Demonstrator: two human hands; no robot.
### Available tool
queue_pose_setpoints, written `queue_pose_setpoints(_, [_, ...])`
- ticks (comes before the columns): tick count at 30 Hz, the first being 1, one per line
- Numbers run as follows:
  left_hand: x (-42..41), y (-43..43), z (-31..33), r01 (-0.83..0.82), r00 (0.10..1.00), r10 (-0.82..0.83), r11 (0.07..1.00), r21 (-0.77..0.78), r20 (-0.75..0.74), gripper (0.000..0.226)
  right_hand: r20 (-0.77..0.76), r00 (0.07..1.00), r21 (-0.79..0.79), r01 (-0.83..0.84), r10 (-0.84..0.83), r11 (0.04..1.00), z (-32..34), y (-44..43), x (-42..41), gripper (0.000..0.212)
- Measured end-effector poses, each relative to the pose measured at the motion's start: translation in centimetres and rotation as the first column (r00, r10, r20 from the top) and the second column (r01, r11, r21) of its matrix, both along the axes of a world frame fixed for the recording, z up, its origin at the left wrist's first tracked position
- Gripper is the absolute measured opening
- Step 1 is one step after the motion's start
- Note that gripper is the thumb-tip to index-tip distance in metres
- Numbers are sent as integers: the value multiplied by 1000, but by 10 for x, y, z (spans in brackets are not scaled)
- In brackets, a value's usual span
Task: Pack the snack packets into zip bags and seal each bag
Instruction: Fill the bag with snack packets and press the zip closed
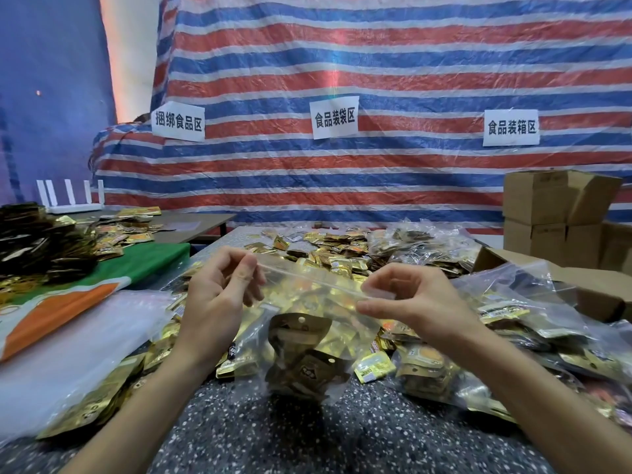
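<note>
We're sealing: left hand (213,295) and right hand (410,299) each pinch the filled zip bag (301,336) top; next, press along the strip.

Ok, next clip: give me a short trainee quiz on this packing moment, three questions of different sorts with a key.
1. True or false: the left hand and the right hand both pinch the top edge of the zip bag.
2. Where do the cardboard boxes stand? A: far right, against the backdrop. B: far left, on the green cloth. C: between the forearms.
3. Fill the gap: ___ paper signs hang on the striped tarp.

Key: 1 true; 2 A; 3 three.
</note>
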State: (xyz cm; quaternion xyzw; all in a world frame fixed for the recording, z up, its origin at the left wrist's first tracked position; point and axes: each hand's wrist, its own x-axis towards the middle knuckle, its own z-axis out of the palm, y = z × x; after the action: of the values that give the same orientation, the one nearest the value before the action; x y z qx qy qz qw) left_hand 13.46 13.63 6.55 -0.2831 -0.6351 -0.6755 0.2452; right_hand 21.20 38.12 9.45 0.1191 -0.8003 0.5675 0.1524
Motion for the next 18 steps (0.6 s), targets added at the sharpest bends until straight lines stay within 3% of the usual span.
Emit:
queue_pose_setpoints(3, [3, 16, 6, 38, 999, -38, 999, 14, 0, 20, 175, 984, 34, -37, 31, 999, -22, -4, 2, 42])
queue_pose_setpoints(6, [4, 40, 11, 68, 998, -68, 998, 10, 5, 19, 267, 964, 52, -11, -4, 999, -44, -6, 1, 21])
queue_pose_setpoints(11, [-3, 67, 21, 99, 994, -100, 994, 35, 38, 20, 201, 976, -43, 90, -79, 995, -36, 16, 2, 17])
queue_pose_setpoints(14, [-9, 85, 31, 132, 986, -138, 989, 66, 96, 18, 126, 970, -136, 223, -207, 965, -17, 40, 0, 21])
queue_pose_setpoints(18, [-18, 106, 34, 145, 967, -136, 989, -27, 214, 13, 127, 847, -193, 531, -516, 825, 15, 98, -19, 11])
